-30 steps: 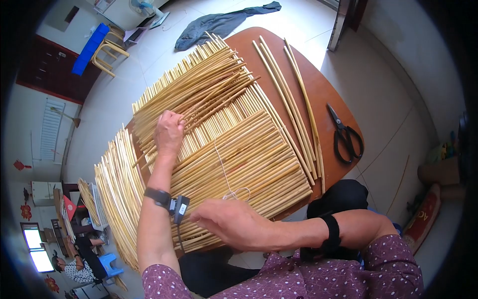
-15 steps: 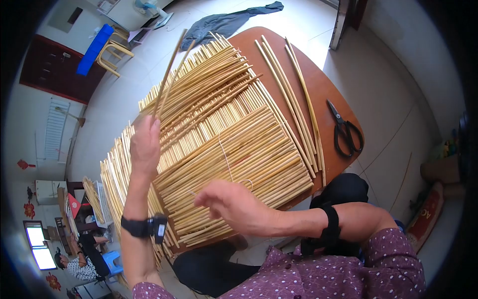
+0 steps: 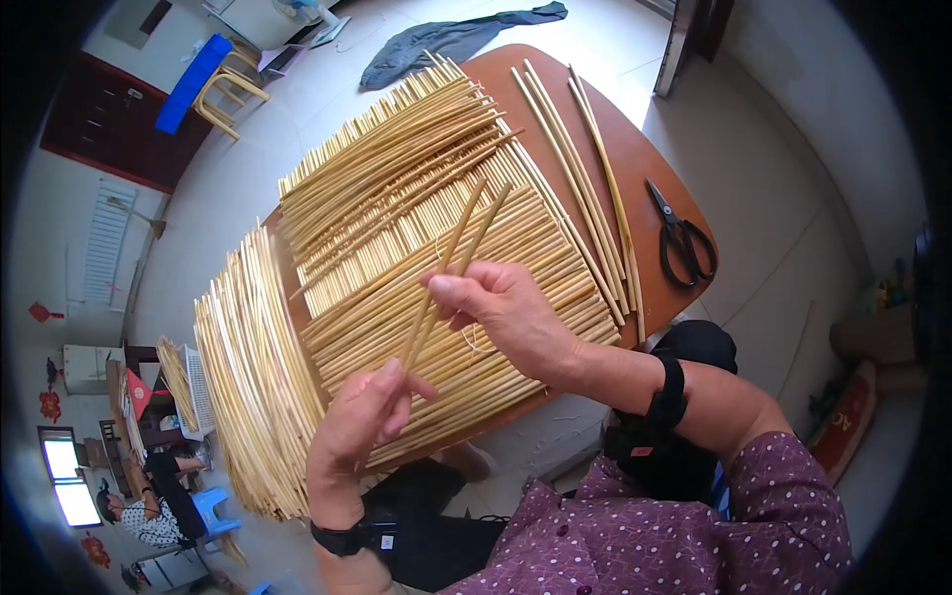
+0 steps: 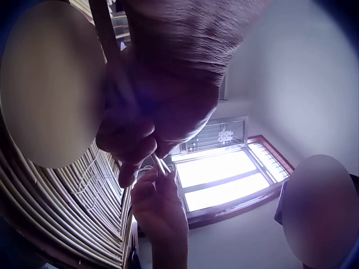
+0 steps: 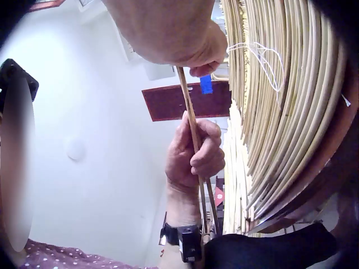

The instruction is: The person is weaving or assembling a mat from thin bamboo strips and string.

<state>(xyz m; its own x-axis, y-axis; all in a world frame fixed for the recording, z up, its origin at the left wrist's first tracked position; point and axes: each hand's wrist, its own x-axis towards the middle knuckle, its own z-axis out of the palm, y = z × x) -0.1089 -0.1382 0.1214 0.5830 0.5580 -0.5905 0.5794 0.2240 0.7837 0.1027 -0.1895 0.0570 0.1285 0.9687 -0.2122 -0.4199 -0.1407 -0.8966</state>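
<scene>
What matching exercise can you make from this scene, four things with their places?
Things:
1. Scissors
2. Dark cloth
3. White string
4. Two loose sticks

Places:
A. Across the laid sticks
B. Held by the left hand and right hand
C. On the brown tabletop
D. On the floor

Pairs: 1-C, 2-D, 3-A, 4-B

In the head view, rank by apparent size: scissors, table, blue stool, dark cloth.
Largest to smallest:
1. Table
2. Dark cloth
3. Scissors and blue stool: unsure, as the stool is farther away.
</scene>
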